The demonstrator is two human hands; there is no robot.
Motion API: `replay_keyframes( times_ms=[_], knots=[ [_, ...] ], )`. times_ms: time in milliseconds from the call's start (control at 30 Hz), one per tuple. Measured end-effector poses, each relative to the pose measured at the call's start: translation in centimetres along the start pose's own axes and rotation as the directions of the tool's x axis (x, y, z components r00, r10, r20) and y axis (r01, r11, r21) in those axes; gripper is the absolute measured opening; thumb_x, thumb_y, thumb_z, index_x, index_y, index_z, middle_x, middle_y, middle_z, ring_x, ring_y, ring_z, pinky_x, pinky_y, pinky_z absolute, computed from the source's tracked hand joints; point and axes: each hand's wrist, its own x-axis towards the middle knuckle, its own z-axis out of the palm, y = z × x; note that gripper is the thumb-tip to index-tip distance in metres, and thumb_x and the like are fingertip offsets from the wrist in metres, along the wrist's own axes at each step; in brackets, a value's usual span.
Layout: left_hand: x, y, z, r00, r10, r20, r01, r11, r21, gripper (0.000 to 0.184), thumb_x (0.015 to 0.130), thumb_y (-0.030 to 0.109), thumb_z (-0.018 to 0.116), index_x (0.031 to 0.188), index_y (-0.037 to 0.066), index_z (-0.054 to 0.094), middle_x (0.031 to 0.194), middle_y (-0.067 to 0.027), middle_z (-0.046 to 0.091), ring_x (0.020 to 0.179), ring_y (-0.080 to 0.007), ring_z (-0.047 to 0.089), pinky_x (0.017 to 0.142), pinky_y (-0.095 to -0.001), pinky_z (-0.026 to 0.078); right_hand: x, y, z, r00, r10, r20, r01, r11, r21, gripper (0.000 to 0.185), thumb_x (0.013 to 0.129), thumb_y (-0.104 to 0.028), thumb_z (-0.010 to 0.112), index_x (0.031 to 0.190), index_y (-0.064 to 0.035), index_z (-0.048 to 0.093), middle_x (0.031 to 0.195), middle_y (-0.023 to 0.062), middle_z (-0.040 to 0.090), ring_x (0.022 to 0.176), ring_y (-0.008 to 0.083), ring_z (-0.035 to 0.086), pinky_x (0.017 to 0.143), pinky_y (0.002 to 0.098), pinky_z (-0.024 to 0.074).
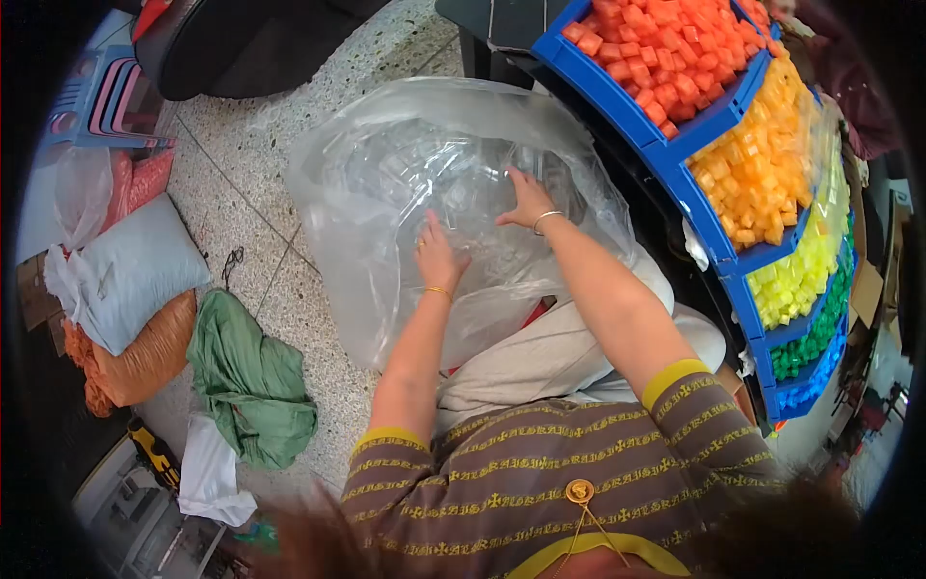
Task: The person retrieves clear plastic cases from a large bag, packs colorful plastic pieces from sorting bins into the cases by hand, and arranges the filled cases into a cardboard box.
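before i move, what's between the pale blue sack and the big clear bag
A small dark cord-like loop on speckled floor, in the head view.

Fairly bright, soft light; white glare streaks the clear plastic bag (362, 232) near twelve o'clock. Fisheye edges curve into black, blurred at six.

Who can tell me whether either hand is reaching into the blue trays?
No, the left hand and right hand are both at the clear plastic bag, away from the blue trays on the right.
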Motion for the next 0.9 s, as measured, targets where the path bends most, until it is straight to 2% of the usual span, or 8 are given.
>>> replay_keyframes(
  times_ms=[267, 333, 400, 500, 533, 600, 767, 900],
  knots=[
    [1.6, -4.2, 2.8, 0.967, -0.176, -0.183, 0.136, 0.968, -0.211, 0.088, 0.057, 0.028, 0.086, 0.133, 0.007, 0.046, 0.135, -0.0152, 0.044, 0.124, -0.0341, 0.046, 0.1, -0.0387, 0.044, -0.3, -1.6, 0.8, 0.983, 0.084, -0.162, -0.096, 0.993, -0.071, 0.119, 0.052, -0.044, 0.09, 0.149, -0.0178, 0.025, 0.148, 0.0274, 0.027, 0.138, 0.0419, 0.027, 0.111, 0.0457, 0.0315],
    [2.9, -5.8, 3.7, 0.941, -0.171, -0.292, 0.12, 0.976, -0.183, 0.086, 0.056, 0.028, 0.086, 0.131, 0.006, 0.048, 0.136, -0.0146, 0.044, 0.125, -0.033, 0.046, 0.098, -0.037, 0.045, 0.8, -0.1, 2.3, 0.988, 0.048, -0.145, -0.051, 0.999, -0.015, 0.116, 0.052, -0.051, 0.088, 0.147, -0.0204, 0.029, 0.155, 0.0235, 0.015, 0.141, 0.0436, 0.022, 0.112, 0.0587, 0.0224],
    [3.7, -6.1, 2.7, 0.968, -0.143, 0.207, 0.25, 0.623, -0.741, 0.091, 0.064, 0.027, 0.084, 0.14, 0.009, 0.039, 0.142, -0.0143, 0.039, 0.125, -0.0303, 0.046, 0.092, -0.0391, 0.049, 1.4, 0.3, 3.3, 0.994, 0.105, 0.014, -0.106, 0.994, 0.015, 0.118, 0.052, -0.056, 0.086, 0.148, -0.0189, 0.028, 0.156, 0.0232, 0.011, 0.142, 0.0432, 0.018, 0.113, 0.0563, 0.0207],
    [1.6, -2.6, 2.3, 0.898, -0.178, 0.403, 0.433, 0.194, -0.88, 0.1, 0.072, 0.028, 0.082, 0.15, 0.011, 0.02, 0.144, -0.0131, 0.038, 0.125, -0.0294, 0.046, 0.087, -0.0442, 0.051, 1.1, -0.5, 4.1, 0.965, 0.141, 0.222, -0.174, 0.975, 0.136, 0.124, 0.053, -0.065, 0.081, 0.151, -0.0151, 0.023, 0.157, 0.0228, 0.009, 0.144, 0.0417, 0.014, 0.116, 0.0509, 0.0192],
    [1.4, -2.3, 2.3, 0.898, -0.177, 0.402, 0.432, 0.195, -0.88, 0.1, 0.072, 0.028, 0.082, 0.15, 0.011, 0.02, 0.144, -0.0131, 0.038, 0.125, -0.0294, 0.046, 0.087, -0.0442, 0.051, 0.9, -1.1, 4.2, 0.955, 0.128, 0.268, -0.194, 0.952, 0.237, 0.129, 0.053, -0.069, 0.079, 0.152, -0.0128, 0.019, 0.157, 0.0228, 0.01, 0.144, 0.0405, 0.014, 0.116, 0.0479, 0.0194],
    [1.0, -1.7, 2.3, 0.866, 0.056, 0.496, 0.497, 0.0, -0.868, 0.108, 0.078, 0.03, 0.079, 0.153, 0.014, 0.004, 0.145, -0.0131, 0.037, 0.124, -0.0325, 0.046, 0.087, -0.0516, 0.049, 1.2, -1.7, 4.7, 0.947, 0.099, 0.306, -0.198, 0.929, 0.313, 0.13, 0.054, -0.069, 0.079, 0.152, -0.0108, 0.016, 0.156, 0.0231, 0.012, 0.144, 0.0397, 0.015, 0.116, 0.0461, 0.0207],
    [0.1, 0.0, 0.8, 0.87, -0.056, 0.489, 0.49, -0.008, -0.872, 0.105, 0.078, 0.031, 0.079, 0.152, 0.012, 0.007, 0.137, -0.0102, 0.046, 0.122, -0.0283, 0.048, 0.093, -0.049, 0.045, -1.1, -4.3, 2.4, 0.893, -0.011, 0.449, -0.303, 0.725, 0.619, 0.112, 0.07, -0.058, 0.076, 0.152, -0.0074, 0.018, 0.153, 0.0201, 0.027, 0.14, 0.0313, 0.03, 0.112, 0.0426, 0.0269],
    [0.6, -0.4, -0.6, 0.932, 0.047, 0.36, 0.363, -0.064, -0.93, 0.087, 0.077, 0.03, 0.079, 0.146, 0.011, 0.029, 0.126, -0.008, 0.055, 0.117, -0.0218, 0.051, 0.094, -0.0418, 0.044, -1.4, -5.8, 1.5, 0.888, -0.132, 0.44, -0.174, 0.79, 0.588, 0.097, 0.075, -0.059, 0.071, 0.148, -0.0078, 0.031, 0.146, 0.0189, 0.04, 0.131, 0.0303, 0.042, 0.099, 0.0463, 0.0403]
  ],
)
